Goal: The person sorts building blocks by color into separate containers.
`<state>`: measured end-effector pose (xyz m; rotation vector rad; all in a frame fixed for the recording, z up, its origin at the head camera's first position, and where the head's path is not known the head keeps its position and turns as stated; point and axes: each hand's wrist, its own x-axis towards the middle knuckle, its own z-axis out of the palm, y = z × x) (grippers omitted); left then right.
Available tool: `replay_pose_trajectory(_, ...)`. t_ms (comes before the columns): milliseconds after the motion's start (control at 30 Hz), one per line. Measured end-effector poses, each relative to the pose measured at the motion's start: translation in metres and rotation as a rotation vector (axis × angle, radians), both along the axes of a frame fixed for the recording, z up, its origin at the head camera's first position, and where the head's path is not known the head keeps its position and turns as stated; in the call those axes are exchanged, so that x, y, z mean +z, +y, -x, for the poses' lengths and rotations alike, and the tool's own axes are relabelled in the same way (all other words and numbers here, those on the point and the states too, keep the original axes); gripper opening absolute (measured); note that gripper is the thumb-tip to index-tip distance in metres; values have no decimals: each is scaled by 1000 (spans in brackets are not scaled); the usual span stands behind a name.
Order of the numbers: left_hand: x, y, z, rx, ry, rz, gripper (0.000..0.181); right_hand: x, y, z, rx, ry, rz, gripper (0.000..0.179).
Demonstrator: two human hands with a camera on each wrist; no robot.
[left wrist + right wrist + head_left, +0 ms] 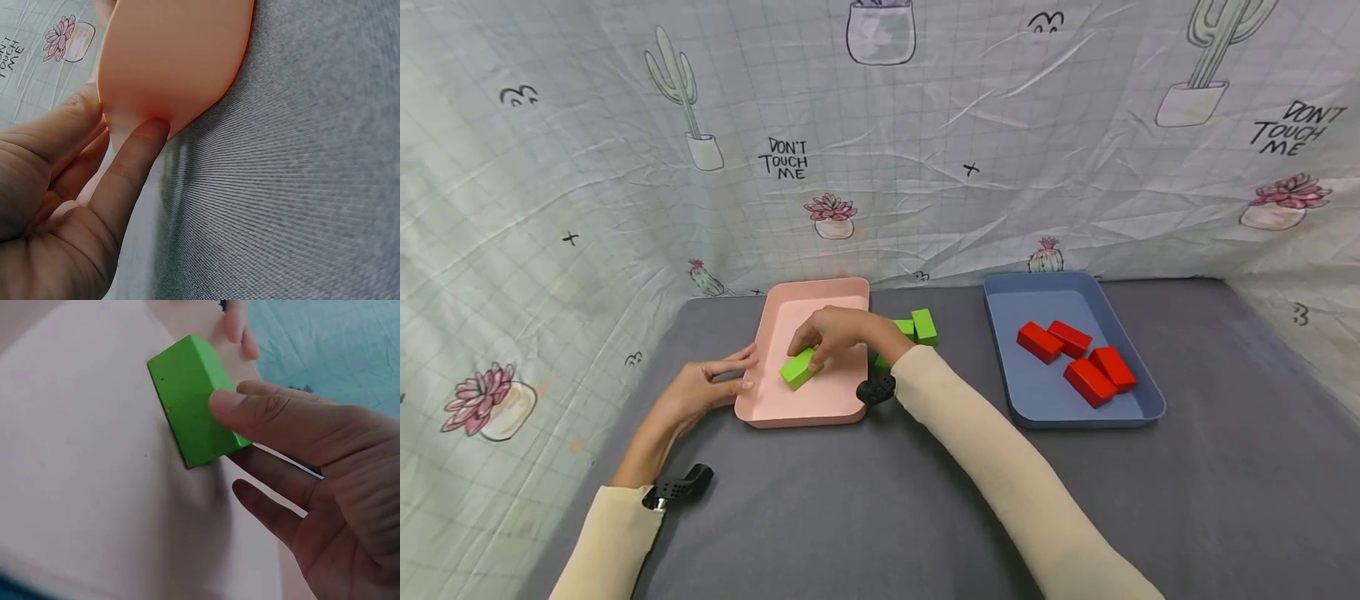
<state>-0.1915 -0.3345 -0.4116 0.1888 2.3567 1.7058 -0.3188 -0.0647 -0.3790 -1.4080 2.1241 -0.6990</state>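
Observation:
My right hand (831,329) is over the pink tray (782,310), pinching a green block (796,369) between thumb and fingers. In the right wrist view the block (187,403) is tilted, close to the tray's pale floor; I cannot tell whether it touches. The left hand (700,392) is at the tray's left side with fairly straight fingers. Seen from the left wrist, one fingertip (153,128) presses the tray's outer wall (175,56) and another digit meets its rim. More green blocks (925,327) lie on the table right of the tray, partly hidden by my right forearm.
A blue tray (1037,400) stands to the right, holding several red blocks (1090,382). Both trays sit on a grey cloth-covered table (820,517). Behind and at the sides hangs a printed cloth (917,208) with cactus drawings.

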Motion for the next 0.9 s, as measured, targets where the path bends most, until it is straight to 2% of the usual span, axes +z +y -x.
replay_pose_trajectory(133,-1,-1,0,11,4,-1,57,8,8,1,14,31,18,40)
replay_pose_trajectory(333,-5,-1,1,18,5,-16,57,20,29,5,-6,87,44,37)
replay_pose_trajectory(600,-5,-1,1,5,11,-40,58,34,62,6,-108,132,34,38)
replay_pose_trajectory(900,-6,0,-2,17,9,-17,60,33,96,-2,-128,172,16,34)
